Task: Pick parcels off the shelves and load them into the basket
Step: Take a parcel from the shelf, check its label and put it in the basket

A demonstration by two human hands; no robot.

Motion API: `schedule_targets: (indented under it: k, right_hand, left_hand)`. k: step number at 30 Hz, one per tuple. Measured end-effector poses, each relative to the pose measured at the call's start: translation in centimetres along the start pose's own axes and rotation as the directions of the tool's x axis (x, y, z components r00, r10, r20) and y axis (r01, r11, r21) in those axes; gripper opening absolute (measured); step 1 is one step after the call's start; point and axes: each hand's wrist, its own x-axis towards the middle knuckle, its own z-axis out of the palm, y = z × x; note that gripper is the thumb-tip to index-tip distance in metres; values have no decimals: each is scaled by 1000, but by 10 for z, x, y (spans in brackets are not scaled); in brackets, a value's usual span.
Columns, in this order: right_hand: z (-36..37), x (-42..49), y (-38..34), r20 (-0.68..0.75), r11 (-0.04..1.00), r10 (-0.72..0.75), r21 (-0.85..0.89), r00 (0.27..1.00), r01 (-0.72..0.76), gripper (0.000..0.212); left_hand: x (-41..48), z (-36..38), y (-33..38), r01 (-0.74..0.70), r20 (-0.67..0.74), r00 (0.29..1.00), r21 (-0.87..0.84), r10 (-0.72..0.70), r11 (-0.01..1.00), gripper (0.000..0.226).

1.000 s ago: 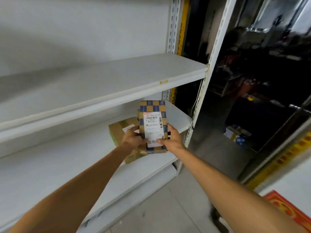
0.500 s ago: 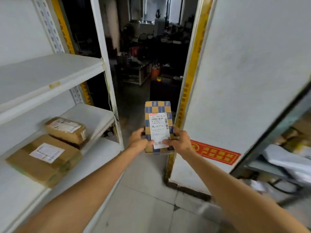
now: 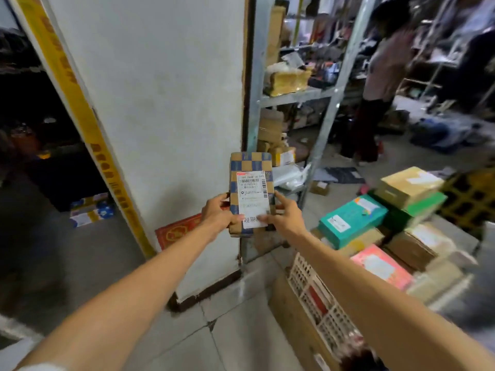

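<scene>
1. Near right, low: white lattice basket [image 3: 316,293], heavily loaded. It holds a pink parcel [image 3: 380,266], teal box [image 3: 351,222] and brown cartons [image 3: 412,247], with a tan box [image 3: 408,183] on top. The stack rises above the rim; can't tell how much room is left.
2. Mid: checkered parcel [image 3: 251,194] held up in the air, label facing the person. It's left of the basket and higher, not over it yet.
3. Left hand [image 3: 218,214] and right hand [image 3: 285,214] each grip a lower side edge, thumbs on the label face, fingers wrapped behind.
4. Status, my read: this parcel is picked, drop into basket pending.
5. Far: grey metal rack [image 3: 294,93] carrying more parcels, blurred. Likely more to load.
</scene>
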Motion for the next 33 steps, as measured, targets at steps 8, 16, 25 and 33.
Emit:
schedule_targets:
  k: [8,16,25,33]
  right_hand:
    - [-126,-37,53,-458,987,157,83,875,-134,68]
    - [-208,-43,87,-617,961,274,137,738,-241,68]
    - [-220,-16,125,-640,929,359,175,679,-326,63]
    - [-215,37,137,-669,898,429,243,606,-368,64]
  left_hand:
    - [24,161,40,-132,409,905,2,120,991,72]
    - [37,270,73,-103,623,781,55,47,993,71]
    - [79,317,67,-87,694,714,219,-93,972,70]
    - [143,340,62,-182,746,661,268,-84,946,65]
